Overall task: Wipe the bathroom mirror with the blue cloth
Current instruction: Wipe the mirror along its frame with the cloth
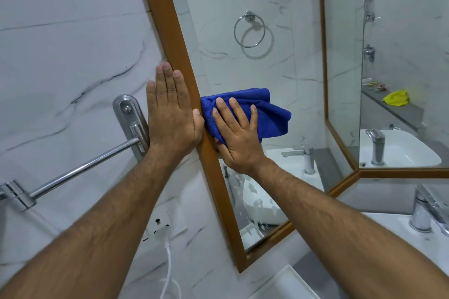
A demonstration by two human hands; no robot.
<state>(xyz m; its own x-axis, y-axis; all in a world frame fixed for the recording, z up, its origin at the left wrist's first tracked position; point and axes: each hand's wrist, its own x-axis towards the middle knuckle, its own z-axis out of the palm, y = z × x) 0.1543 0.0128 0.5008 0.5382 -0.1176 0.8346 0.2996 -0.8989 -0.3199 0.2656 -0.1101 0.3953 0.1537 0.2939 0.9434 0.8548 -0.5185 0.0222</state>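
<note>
The bathroom mirror point(255, 60) has a wooden frame point(175, 39) and hangs on a white marble wall. A folded blue cloth point(269, 114) lies pressed flat against the glass close to the frame's left side. My right hand point(237, 138) is spread over the cloth, fingers apart, holding it to the mirror. My left hand point(171, 114) rests flat and open on the wall, its thumb edge touching the frame. White smears show on the glass lower down.
A chrome towel bar point(80, 167) sticks out from the wall at left. Below it is a socket with a white plug and cable point(167, 250). A white basin with a chrome tap point(422, 211) sits at lower right. A second framed mirror point(388, 68) stands at right.
</note>
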